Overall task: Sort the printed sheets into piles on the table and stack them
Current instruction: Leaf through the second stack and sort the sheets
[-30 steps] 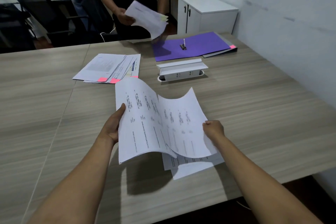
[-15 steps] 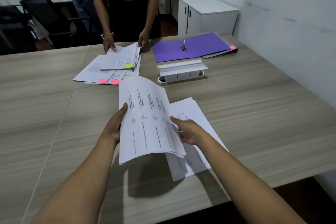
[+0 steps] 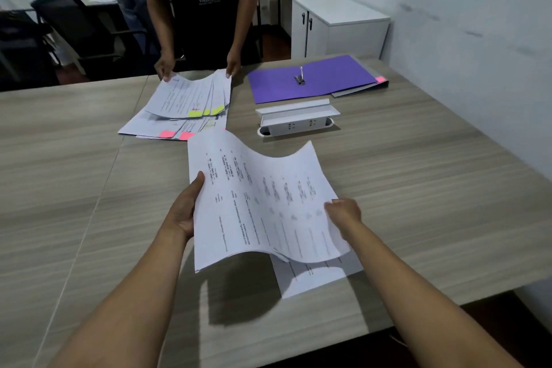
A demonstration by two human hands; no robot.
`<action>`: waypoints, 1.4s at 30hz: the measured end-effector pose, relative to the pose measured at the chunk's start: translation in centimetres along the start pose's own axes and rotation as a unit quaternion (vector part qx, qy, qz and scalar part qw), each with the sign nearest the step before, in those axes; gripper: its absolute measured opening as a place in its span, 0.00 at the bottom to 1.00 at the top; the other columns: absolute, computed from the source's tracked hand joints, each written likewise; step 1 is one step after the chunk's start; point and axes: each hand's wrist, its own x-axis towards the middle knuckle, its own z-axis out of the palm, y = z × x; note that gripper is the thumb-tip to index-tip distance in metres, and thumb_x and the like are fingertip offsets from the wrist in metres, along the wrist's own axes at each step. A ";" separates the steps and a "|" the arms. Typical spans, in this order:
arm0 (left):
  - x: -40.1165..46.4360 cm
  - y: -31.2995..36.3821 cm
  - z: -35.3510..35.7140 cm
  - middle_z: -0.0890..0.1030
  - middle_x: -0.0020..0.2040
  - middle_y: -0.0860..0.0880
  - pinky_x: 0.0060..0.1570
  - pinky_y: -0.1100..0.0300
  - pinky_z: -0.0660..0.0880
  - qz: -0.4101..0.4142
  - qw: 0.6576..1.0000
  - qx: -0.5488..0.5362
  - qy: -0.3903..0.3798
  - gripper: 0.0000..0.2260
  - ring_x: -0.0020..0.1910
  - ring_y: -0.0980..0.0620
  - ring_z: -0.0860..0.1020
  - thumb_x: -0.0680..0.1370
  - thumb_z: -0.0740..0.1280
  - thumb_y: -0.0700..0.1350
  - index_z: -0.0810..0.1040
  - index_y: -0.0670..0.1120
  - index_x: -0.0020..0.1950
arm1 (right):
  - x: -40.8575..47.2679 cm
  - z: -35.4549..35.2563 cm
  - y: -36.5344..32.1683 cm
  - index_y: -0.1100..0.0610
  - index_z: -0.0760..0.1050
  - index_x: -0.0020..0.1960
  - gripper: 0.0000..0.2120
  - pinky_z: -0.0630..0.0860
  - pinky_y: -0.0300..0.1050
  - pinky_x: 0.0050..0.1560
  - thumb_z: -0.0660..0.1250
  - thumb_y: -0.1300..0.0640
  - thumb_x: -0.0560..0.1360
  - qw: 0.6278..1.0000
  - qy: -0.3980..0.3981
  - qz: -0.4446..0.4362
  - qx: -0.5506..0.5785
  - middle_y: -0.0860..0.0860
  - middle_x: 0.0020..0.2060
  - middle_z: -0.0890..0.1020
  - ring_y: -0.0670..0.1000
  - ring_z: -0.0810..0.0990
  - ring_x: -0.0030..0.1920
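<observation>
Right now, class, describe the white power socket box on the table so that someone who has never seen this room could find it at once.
Start at the long wooden table and find the open purple binder at its far side. Just in front of the binder, nearer the camera, sits the socket box. Unlike the flat papers around it, it is a raised white block with a propped-up lid and sockets on its front.

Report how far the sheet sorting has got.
Done: a few printed sheets lie flat on the table in the near pile. In hand: the left hand holds a sheaf while the right hand draws its top sheet aside. Left: that sheaf, plus the fanned tabbed papers another person is handling.
</observation>
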 end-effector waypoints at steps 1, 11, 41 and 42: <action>-0.1 0.1 -0.3 0.84 0.54 0.42 0.46 0.45 0.81 0.004 1.000 0.001 0.005 0.21 0.48 0.42 0.84 0.75 0.65 0.56 0.77 0.45 0.63 | 0.3 -0.6 0.4 0.66 0.78 0.37 0.10 0.67 0.39 0.41 0.62 0.63 0.74 1.000 0.012 0.007 -0.024 0.53 0.35 0.76 0.52 0.75 0.41; -0.4 0.7 -0.5 0.84 0.54 0.42 0.44 0.48 0.81 0.030 0.999 0.011 0.026 0.19 0.48 0.42 0.84 0.77 0.62 0.57 0.81 0.46 0.58 | -1.6 -0.2 -1.4 0.59 0.68 0.65 0.22 0.69 0.56 0.62 0.65 0.52 0.74 0.965 0.088 -0.038 -0.242 0.60 0.65 0.67 0.62 0.68 0.64; 0.4 1.3 0.0 0.85 0.49 0.44 0.43 0.49 0.82 0.017 0.999 0.013 0.040 0.20 0.43 0.44 0.84 0.77 0.62 0.58 0.79 0.47 0.60 | -0.1 -1.2 0.7 0.62 0.70 0.62 0.18 0.71 0.53 0.58 0.63 0.59 0.73 0.969 0.089 0.039 -0.226 0.61 0.63 0.71 0.62 0.71 0.61; 0.4 1.3 0.1 0.85 0.50 0.43 0.43 0.49 0.82 0.014 0.999 0.013 0.036 0.20 0.43 0.44 0.84 0.77 0.62 0.58 0.79 0.47 0.60 | -0.8 -0.6 0.1 0.61 0.69 0.62 0.19 0.69 0.56 0.60 0.64 0.57 0.72 0.962 0.118 0.022 -0.244 0.60 0.64 0.68 0.62 0.68 0.62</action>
